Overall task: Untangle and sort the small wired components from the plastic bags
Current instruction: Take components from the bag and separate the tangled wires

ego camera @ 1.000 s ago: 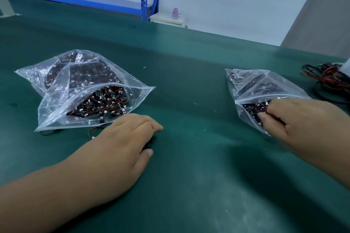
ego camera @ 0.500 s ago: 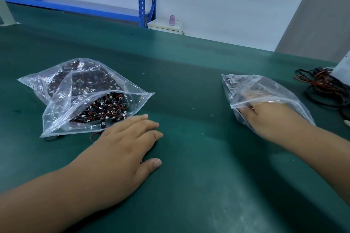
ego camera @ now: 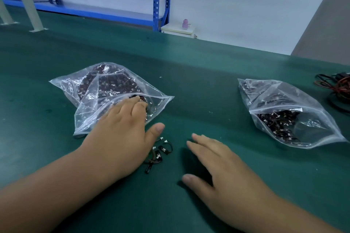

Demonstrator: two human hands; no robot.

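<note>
The left hand (ego camera: 121,134) lies with its fingers stretched into the open mouth of the left clear plastic zip bag (ego camera: 113,85). Its fingertips are on the dark heap of small wired components inside, and its thumb is splayed out on the green table (ego camera: 189,66). I cannot tell whether the fingertips pinch any piece, as the bag's film covers part of them. The right hand (ego camera: 217,164) is spread flat and holds nothing, low over the table just beside a small loose cluster of black wired components with white plugs (ego camera: 161,150). That cluster lies between the two hands. The right clear plastic zip bag (ego camera: 284,104), also open and part full, sits well apart to the right, with a tangle of red and black cables (ego camera: 337,85) beyond it.

The step in hand looks like drawing a fresh batch from the left bag. It probably goes best in small amounts: rake a few pieces toward the mouth with the fingertips rather than scooping a fistful, since thin leads likely snag on one another. The light bag may slide, so the free right hand could pin its lower lip. New pieces should land apart from the loose cluster so the two lots do not knot together.
</note>
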